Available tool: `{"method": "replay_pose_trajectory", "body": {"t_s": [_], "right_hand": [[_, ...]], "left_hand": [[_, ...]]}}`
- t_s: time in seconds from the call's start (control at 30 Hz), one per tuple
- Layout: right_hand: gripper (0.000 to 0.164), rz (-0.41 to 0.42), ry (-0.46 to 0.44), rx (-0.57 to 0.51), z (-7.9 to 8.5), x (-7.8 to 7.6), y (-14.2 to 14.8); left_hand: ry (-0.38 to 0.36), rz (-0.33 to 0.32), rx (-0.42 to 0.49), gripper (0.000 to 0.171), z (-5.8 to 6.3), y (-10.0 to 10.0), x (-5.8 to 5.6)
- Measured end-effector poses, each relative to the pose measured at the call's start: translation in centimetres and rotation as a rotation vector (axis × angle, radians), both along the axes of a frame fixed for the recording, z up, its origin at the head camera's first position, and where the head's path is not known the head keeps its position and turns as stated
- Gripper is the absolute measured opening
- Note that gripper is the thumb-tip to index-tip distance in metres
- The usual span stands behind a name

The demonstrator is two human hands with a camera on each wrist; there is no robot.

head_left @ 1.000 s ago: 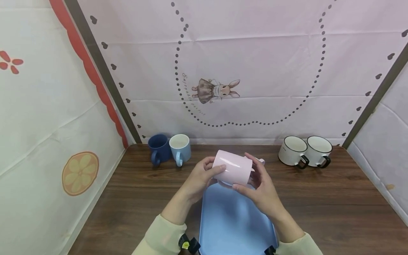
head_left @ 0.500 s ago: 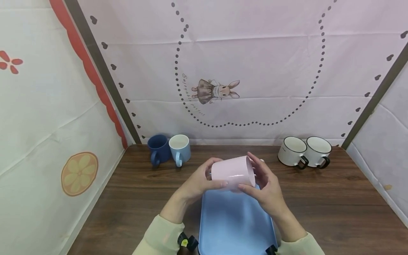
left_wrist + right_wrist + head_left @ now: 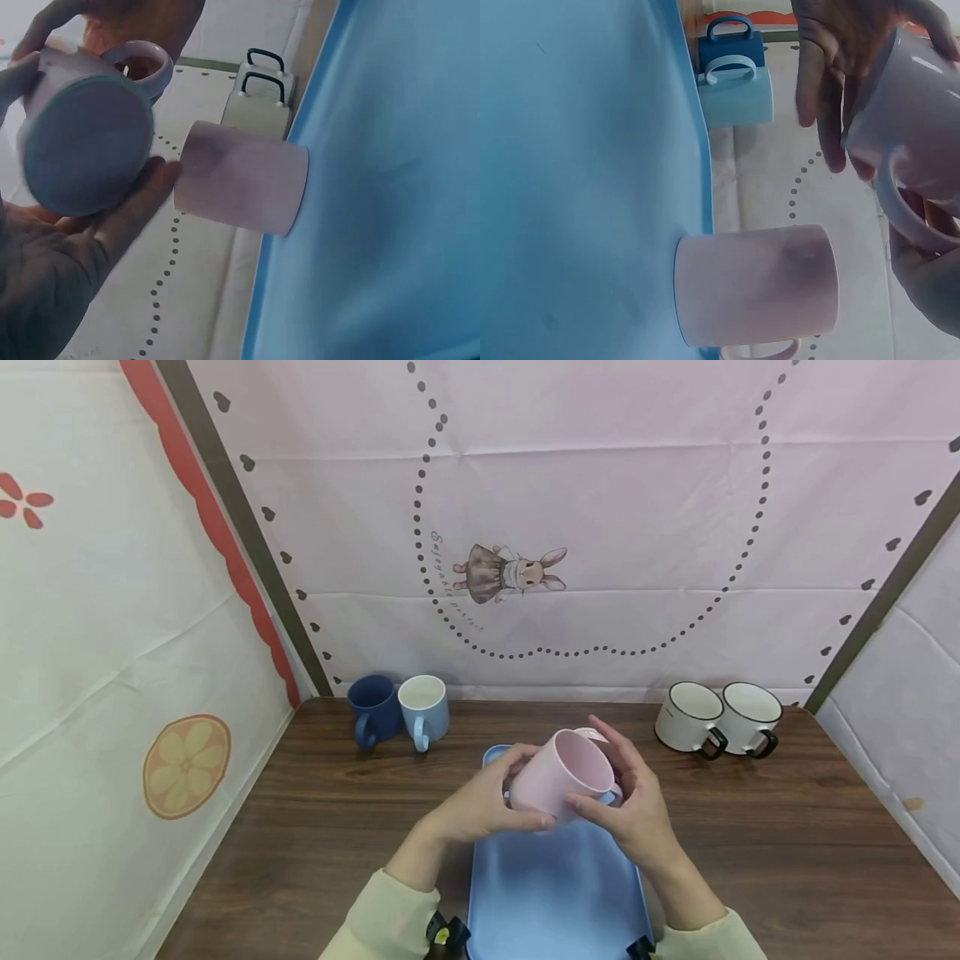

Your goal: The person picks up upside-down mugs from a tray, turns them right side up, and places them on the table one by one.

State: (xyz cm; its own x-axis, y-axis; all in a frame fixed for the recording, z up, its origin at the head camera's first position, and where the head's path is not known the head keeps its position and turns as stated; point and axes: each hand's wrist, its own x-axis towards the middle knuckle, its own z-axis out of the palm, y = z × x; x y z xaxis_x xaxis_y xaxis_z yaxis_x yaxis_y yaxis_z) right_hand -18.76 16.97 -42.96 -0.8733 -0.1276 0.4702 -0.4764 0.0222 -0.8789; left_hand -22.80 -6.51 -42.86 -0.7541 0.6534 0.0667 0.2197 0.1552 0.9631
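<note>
Both hands hold a pink mug (image 3: 555, 781) above the blue tray (image 3: 555, 902), tilted with its opening up and to the right. My left hand (image 3: 480, 802) grips the body near the base, thumb along the near side. On the other side my right hand (image 3: 633, 810) has its thumb near the rim and its fingers behind, partly hidden. The held mug's round base (image 3: 90, 146) faces the left wrist camera, and its handle (image 3: 900, 202) is near the right hand. A second pink mug (image 3: 757, 289) stands upright on the tray's far part, mostly hidden in the head view.
A dark blue mug (image 3: 375, 710) and a light blue mug (image 3: 423, 710) stand at the back left of the wooden table (image 3: 337, 827). Two white mugs with black handles, one nearer the middle (image 3: 684, 722) and one farther right (image 3: 750, 718), stand at the back right.
The held pink mug has turned from lying nearly sideways to tilting upward, so its inside now shows. It has come slightly lower, and the second pink mug shows behind it.
</note>
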Motion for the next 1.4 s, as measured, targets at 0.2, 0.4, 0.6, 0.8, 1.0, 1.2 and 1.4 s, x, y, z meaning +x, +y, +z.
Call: {"method": "replay_pose_trajectory", "body": {"t_s": [0.2, 0.4, 0.6, 0.8, 1.0, 1.2, 1.4], "right_hand": [[0.099, -0.049, -0.001, 0.068, -0.1, 0.0, 0.0], [0.106, -0.095, -0.008, 0.148, -0.3, -0.1, -0.3], [0.107, -0.086, -0.02, 0.201, -0.3, -0.1, -0.2], [0.083, -0.051, 0.029, 0.184, -0.1, -0.5, 0.3], [0.026, -0.079, -0.035, 0.143, 0.1, -0.7, 1.0], [0.011, -0.166, -0.115, 0.187, 0.4, -0.7, 1.2], [0.026, -0.091, -0.173, 0.236, 0.4, -1.0, 1.3]], "left_hand": [[0.169, 0.131, -0.103, 0.081, 0.1, 1.2, 1.0], [0.306, 0.268, -0.167, 0.087, 0.1, 2.2, 1.6], [0.376, 0.326, -0.231, 0.084, 0.2, 2.4, 1.9], [0.328, 0.337, -0.211, 0.083, 0.7, 2.2, 1.9], [0.318, 0.382, -0.161, 0.086, 1.0, 1.7, 1.5], [0.324, 0.384, -0.132, 0.085, 0.8, 1.4, 1.1], [0.303, 0.384, -0.125, 0.085, 1.0, 1.2, 1.0]]}}
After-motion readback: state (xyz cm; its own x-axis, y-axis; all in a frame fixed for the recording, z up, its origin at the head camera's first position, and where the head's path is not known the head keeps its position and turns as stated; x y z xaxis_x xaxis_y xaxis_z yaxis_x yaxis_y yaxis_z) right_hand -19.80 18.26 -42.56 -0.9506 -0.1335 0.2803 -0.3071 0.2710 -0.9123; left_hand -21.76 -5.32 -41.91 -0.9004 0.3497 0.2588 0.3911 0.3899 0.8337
